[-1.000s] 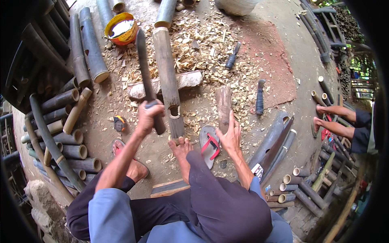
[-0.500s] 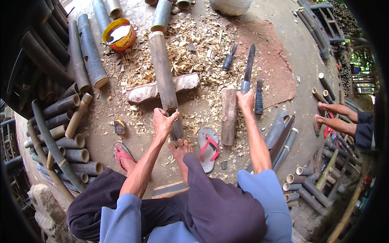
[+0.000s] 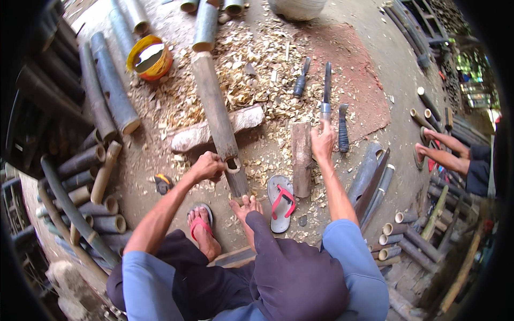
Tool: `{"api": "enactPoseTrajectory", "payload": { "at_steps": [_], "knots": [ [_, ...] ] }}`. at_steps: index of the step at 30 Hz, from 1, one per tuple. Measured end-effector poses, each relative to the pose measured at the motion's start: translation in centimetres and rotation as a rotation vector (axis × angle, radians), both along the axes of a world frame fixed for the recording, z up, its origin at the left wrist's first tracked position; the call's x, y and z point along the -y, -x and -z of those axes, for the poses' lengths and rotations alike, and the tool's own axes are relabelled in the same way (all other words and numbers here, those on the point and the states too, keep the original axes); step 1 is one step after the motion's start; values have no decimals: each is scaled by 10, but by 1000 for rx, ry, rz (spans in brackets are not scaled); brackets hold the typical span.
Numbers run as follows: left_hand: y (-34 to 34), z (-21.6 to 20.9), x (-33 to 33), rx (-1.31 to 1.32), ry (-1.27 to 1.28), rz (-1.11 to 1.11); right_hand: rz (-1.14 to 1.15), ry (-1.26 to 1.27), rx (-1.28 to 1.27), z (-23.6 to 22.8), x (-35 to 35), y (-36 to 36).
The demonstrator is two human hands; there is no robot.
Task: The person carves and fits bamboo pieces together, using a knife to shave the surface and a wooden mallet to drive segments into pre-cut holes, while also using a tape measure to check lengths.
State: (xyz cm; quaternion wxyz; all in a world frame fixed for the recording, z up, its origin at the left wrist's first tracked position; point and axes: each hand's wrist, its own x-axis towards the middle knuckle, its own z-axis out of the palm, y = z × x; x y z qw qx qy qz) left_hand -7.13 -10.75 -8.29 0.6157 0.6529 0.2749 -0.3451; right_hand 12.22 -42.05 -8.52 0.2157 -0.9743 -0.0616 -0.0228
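Observation:
A bamboo tube [image 3: 212, 101] with a cut hole near its close end rests aslant over a rough pale log [image 3: 247, 115]. My left hand [image 3: 208, 167] is closed at the tube's left side, its fingertips at the rim of the hole. What lies inside its curled fingers is hidden. In my right hand [image 3: 323, 142] is the handle of a long knife [image 3: 327, 85], its dark blade pointing away from me. My bare right foot [image 3: 247, 207] is against the tube's near end. A short wood block [image 3: 301, 160] lies left of my right forearm.
Wood chips [image 3: 257, 69] cover the ground ahead. Two smaller black-handled knives [image 3: 343, 128] lie near the long one. A yellow-red bucket [image 3: 150, 56] stands far left. Bamboo pieces [image 3: 110, 223] are stacked at both sides. A loose flip-flop [image 3: 280, 203] lies near my foot. Another person's legs [image 3: 447, 152] show at right.
My left hand has turned and shifted left, its thumb no longer sticking out. The right hand has drawn the knife slightly nearer. My left foot has moved right, toward the tube.

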Motion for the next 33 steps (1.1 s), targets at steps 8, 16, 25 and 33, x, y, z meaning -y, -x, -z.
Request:
{"api": "enactPoseTrajectory", "payload": {
  "at_steps": [8,16,25,33],
  "knots": [
    [-65,-69,-96,473,-657,551,-13,-158,-35,-65,-40,114],
    [-25,-198,-39,473,-508,610,266,-320,-702,-217,24,251],
    [36,-391,8,273,-248,845,1021,-153,-528,-450,141,435],
    [45,-435,-58,-25,-257,927,1359,-212,-328,-551,181,521]
  ]
}}
